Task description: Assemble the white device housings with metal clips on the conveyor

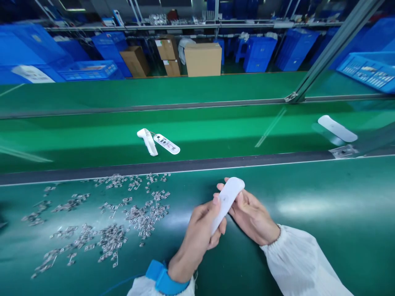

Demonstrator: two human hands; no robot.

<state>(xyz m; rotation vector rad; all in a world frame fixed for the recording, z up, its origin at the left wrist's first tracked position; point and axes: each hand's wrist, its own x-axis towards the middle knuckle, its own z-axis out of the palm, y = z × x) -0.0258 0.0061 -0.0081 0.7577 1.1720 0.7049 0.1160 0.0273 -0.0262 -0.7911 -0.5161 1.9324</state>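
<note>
Together, the left hand and the right hand grip 1 white casing above the green worktop, near its dark edge strip. The left curls round the lower part; the right holds the upper end. Small metal parts crowd the worktop leftward, while wide room for moving stretches right. Past the strip, 1 white shell lies beside 1 circuit-bearing piece.
</note>
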